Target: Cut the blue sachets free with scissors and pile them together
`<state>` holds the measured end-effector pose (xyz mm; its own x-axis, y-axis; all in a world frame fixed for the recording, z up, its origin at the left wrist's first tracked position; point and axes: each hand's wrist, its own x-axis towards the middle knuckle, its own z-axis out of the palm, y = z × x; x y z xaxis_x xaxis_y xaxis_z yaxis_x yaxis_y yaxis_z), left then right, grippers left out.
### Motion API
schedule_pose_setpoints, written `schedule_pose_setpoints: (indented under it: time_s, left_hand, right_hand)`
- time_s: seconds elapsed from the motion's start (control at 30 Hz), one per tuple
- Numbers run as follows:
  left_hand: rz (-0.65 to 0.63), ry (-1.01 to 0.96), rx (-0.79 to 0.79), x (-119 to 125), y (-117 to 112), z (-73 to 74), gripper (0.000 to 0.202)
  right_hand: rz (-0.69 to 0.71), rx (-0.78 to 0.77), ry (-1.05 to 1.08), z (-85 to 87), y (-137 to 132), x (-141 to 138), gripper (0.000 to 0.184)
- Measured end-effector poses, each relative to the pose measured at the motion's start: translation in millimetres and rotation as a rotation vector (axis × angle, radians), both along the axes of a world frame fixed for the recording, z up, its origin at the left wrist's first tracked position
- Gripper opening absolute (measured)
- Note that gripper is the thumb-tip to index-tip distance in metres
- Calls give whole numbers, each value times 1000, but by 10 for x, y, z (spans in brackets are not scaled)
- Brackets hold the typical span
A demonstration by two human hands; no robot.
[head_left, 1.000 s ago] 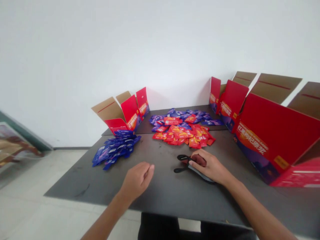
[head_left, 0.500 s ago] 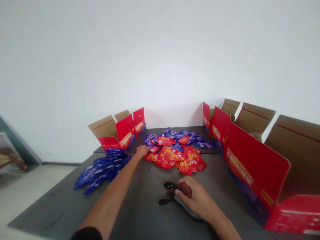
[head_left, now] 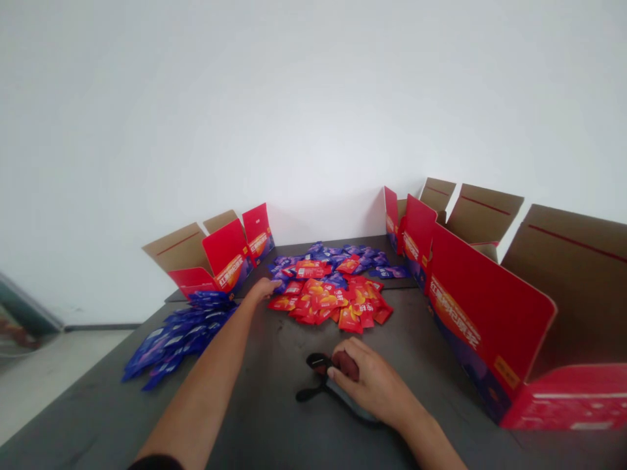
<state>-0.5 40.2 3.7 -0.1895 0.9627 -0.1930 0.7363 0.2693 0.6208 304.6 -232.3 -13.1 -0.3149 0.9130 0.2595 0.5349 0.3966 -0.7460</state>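
My left hand stretches forward, its fingertips at the near left edge of a heap of red and purple-blue sachets. It shows nothing held. My right hand lies closed over a pair of black-handled scissors on the table, nearer to me than the heap. Much of the tool is hidden under that hand. A separate mound of blue sachets lies left of my left arm.
Open red cardboard cartons with tan flaps stand at the table's back left and along its right side. The dark grey table ends at the left above a pale floor. A white wall rises behind.
My left hand has reached forward from the middle of the table to the heap's edge. My right hand stays on the scissors. The whole view has shifted as my head moved.
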Motion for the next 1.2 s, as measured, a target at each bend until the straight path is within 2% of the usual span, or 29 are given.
schedule_pose_setpoints:
  time_s: [0.13,0.23,0.3,0.4,0.5,0.57,0.6,0.67,0.77,0.83,0.9,1.03,1.2]
  left_hand:
    - [37,-56,14,-164,-230,165,36]
    - [35,-91,59,-315,-543,308,33]
    - [17,-121,98,-390,-851,389,35]
    - [-61,-183,124,-411,-1475,441,44]
    - [-190,-244,63,-305,-2219,372,50]
    - [-345,-287,-60,-180,-2683,260,55]
    - [-412,-306,-131,-110,-2881,189,56]
    - [-460,-319,-165,29,-3182,33,54]
    - [-473,-331,-72,205,-3396,-184,46]
    - [-452,-323,-28,293,-3429,-289,44]
    - [-413,-227,25,362,-3429,-352,51]
    - [-386,100,143,441,-3462,-365,69]
    - [-532,290,330,409,-3649,-306,54]
  right_hand:
    - [25,12,17,1,18,16,12]
    - [32,36,23,-10,35,41,15]
    - [21,51,23,-19,44,59,18]
    - [15,66,14,-21,52,81,20]
    - [-1,84,5,-20,61,104,21]
    - [-22,98,4,-27,70,123,23]
    - [-33,106,2,-31,76,133,25]
    - [-48,121,-9,-38,88,156,28]
    - [-78,129,-36,-36,96,182,31]
    - [-94,124,-43,-34,95,192,31]
    - [-102,120,-34,-39,93,198,32]
    - [-129,106,-6,-68,89,205,34]
    - [-177,102,-7,-110,65,207,37]
